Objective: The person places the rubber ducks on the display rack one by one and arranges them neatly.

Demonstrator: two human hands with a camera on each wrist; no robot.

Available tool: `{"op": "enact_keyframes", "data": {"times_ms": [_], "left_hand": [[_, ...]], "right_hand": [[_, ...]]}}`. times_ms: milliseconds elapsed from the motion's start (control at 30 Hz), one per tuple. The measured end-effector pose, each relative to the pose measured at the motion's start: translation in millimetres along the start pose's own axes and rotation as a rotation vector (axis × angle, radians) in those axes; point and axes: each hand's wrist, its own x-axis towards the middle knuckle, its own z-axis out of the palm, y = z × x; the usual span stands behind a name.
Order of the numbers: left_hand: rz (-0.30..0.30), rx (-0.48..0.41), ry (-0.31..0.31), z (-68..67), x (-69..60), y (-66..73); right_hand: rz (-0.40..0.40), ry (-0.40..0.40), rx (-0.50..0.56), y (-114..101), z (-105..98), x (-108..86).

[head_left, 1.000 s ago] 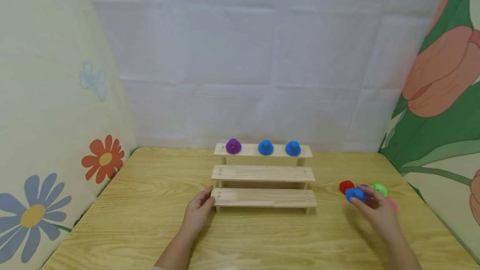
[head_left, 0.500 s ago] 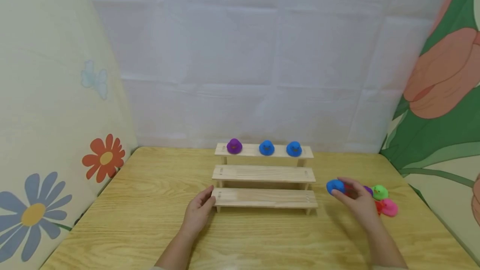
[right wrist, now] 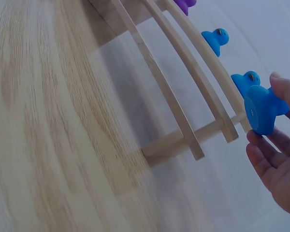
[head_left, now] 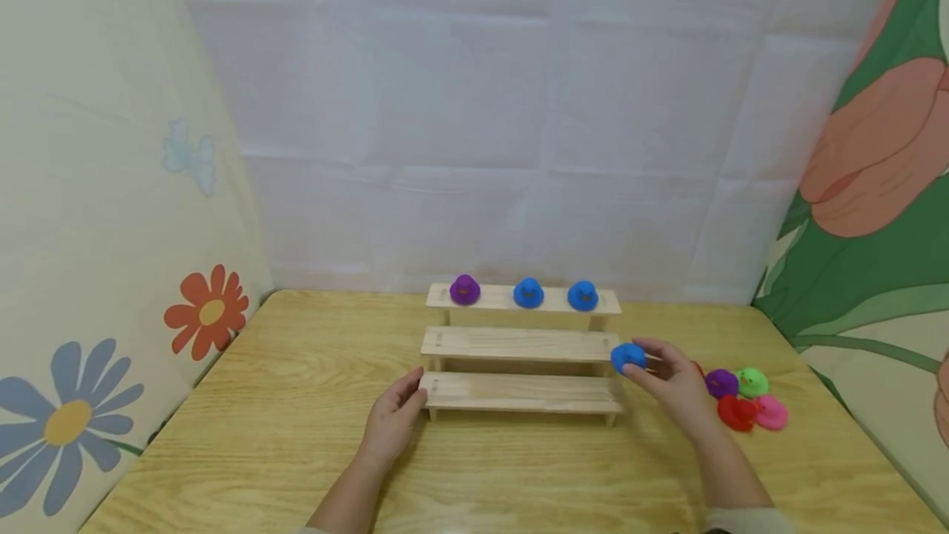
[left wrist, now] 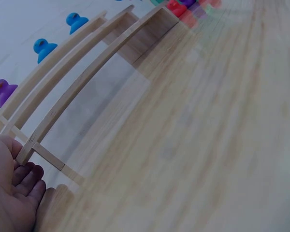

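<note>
A three-step wooden rack (head_left: 519, 344) stands on the table. On its top step sit a purple rubber duck (head_left: 465, 290) and two blue rubber ducks (head_left: 529, 293). My left hand (head_left: 393, 419) holds the left end of the lowest step, which lies between thumb and fingers in the left wrist view. My right hand (head_left: 678, 386) pinches another blue rubber duck (right wrist: 262, 108) between thumb and fingers. This duck is in the air by the right end of the middle step, its flat base showing in the right wrist view.
To the right on the table (head_left: 519, 476) lies a group of rubber ducks: a purple duck (head_left: 722, 383), a green duck (head_left: 752, 382), a pink duck (head_left: 772, 413) and a red duck (head_left: 736, 413). Another red one is mostly hidden behind my right hand. A white cloth (head_left: 474, 147) hangs behind.
My right hand has carried the blue duck left and slightly up, from the duck group to the rack's right end. The left hand has stayed at the rack's left end.
</note>
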Motion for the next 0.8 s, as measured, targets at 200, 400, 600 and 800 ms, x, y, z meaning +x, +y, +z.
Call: {"op": "enact_keyframes", "data": {"times_ms": [200, 400, 600, 800], "left_hand": [[-0.008, 0.002, 0.008, 0.8, 0.6, -0.2], [-0.01, 0.005, 0.001, -0.6, 0.0, -0.3], [-0.009, 0.0, 0.004, 0.0, 0.0, 0.1], [0.0, -0.006, 0.002, 0.2, -0.3, 0.2]], "right_hand": [[-0.027, -0.021, 0.057, -7, 12, 2.2], [-0.067, -0.043, 0.081, -9, 23, 7.2], [-0.078, -0.072, 0.082, -13, 35, 9.4], [-0.077, -0.11, 0.083, -19, 48, 12.8]]}}
